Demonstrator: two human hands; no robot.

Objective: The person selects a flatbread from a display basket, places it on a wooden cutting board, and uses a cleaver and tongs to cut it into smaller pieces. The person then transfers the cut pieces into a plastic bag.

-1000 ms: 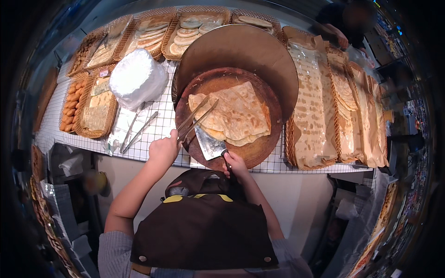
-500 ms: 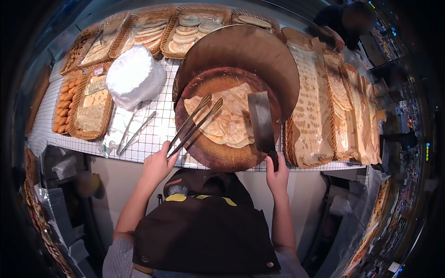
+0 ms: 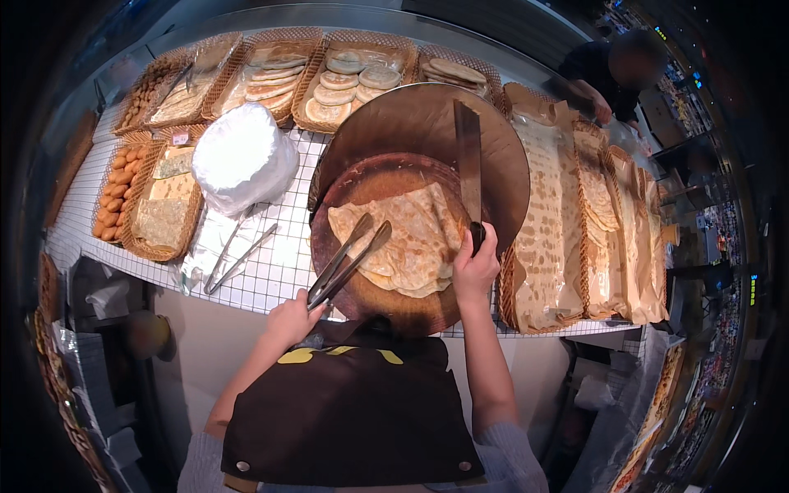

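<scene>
Folded flatbread on a round board, tongs over it, cleaver beside it

At the far left, a wicker basket (image 3: pixel 133 146) holds small brown rolls; the basket beside it (image 3: pixel 198 212) holds flat pieces of bread. Along the back, one basket (image 3: pixel 283 34) carries overlapping flatbreads and the next (image 3: pixel 370 39) round breads. To the right, a long basket (image 3: pixel 507 283) lined with brown paper holds a spotted sheet of bread, and more paper-lined baskets follow.

Near the left baskets sit a plastic-wrapped white bundle (image 3: pixel 242 160) and spare tongs (image 3: pixel 242 259). The left hand (image 3: pixel 292 319) is closed around a second pair of tongs, the serving tongs (image 3: pixel 330 288), their arms spread over the flatbread (image 3: pixel 403 234); whether the tips touch it, I cannot tell. The flatbread lies on the chopping board (image 3: pixel 407 317). A curved guard (image 3: pixel 394 123) stands behind, partly hiding the baskets at the back. The right hand (image 3: pixel 478 267) is clamped on the handle of a cleaver (image 3: pixel 469 160), its blade pointing away in front of the guard. Farther right, another person's hand (image 3: pixel 602 112) is near the baskets.

The bundle is crinkled and rounded, the flatbread layered and browned in patches, the board reddish wood, the guard dull metal.
</scene>
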